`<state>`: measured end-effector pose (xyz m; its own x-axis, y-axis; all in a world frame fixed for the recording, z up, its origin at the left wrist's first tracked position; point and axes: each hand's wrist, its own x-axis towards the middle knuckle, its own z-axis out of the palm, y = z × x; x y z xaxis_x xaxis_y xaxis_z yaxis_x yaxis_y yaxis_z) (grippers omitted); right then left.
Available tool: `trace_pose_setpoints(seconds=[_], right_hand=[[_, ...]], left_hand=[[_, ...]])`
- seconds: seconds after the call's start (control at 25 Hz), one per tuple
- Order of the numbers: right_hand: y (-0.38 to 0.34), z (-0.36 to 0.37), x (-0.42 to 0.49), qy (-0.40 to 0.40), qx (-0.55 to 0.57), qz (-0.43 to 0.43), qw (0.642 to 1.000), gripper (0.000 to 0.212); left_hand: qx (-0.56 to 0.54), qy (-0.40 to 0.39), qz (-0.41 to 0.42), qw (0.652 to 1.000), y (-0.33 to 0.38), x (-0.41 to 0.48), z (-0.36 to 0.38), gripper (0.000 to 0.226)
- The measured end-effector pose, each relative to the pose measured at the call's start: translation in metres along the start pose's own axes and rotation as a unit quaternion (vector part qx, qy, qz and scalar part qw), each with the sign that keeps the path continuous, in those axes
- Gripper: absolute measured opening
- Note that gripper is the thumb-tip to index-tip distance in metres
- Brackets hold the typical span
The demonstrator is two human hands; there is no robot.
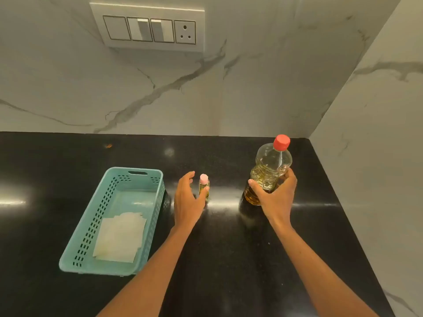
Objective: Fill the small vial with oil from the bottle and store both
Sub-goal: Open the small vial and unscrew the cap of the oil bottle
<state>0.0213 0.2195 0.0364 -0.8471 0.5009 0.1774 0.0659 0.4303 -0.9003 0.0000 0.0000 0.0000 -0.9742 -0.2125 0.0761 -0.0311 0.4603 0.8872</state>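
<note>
A small vial (pixel 203 184) with a pale pink cap stands upright on the black counter, yellow oil inside it. My left hand (pixel 187 201) is beside it with fingers spread, and the thumb touches the vial's side. To the right stands a clear plastic oil bottle (pixel 271 164) with a red cap (pixel 281 142). My right hand (pixel 275 199) grips the bottle round its lower body. The bottle's base is hidden behind that hand.
A teal perforated basket (pixel 107 197) lies on the counter at the left, with folded white paper (pixel 119 239) in its near end. Marble walls close the back and right side. A switch panel (pixel 146 27) sits on the back wall.
</note>
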Motion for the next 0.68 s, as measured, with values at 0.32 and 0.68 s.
trace_pose_setpoints(seconds=[0.32, 0.68], right_hand=[[0.004, -0.005, 0.012, -0.027, -0.033, -0.022, 0.999, 0.079], [0.006, -0.029, -0.021, -0.060, -0.035, -0.013, 0.997, 0.087]], left_hand=[[0.005, -0.068, -0.001, 0.998, -0.011, 0.021, 0.014, 0.036], [-0.036, -0.095, -0.022, 0.995, -0.022, -0.021, -0.023, 0.031]])
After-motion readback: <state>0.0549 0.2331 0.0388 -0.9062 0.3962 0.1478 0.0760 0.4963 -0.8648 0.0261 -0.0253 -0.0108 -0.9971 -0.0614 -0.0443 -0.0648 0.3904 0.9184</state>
